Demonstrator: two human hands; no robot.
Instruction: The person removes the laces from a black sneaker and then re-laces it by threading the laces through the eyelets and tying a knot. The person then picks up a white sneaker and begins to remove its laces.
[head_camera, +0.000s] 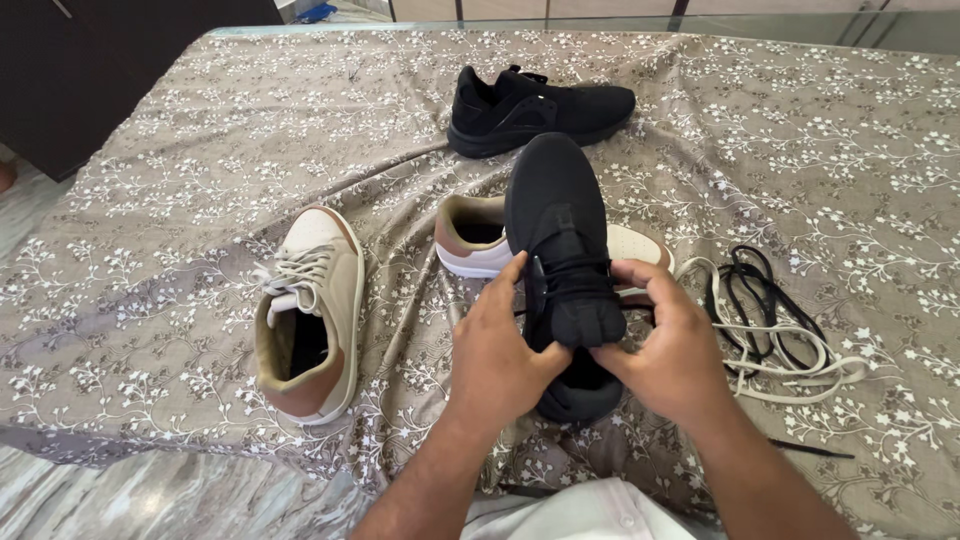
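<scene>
Head camera: both hands, left hand (497, 345) and right hand (668, 345), close their grip on a black sneaker (562, 250) at its tongue. Loose black and cream laces (765, 325) lie right of the grip; tugging risks tangling them.

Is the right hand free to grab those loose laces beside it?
Probably not at once: the right hand and left hand both grip the black shoe. The laces lie uncovered just to its right.
</scene>
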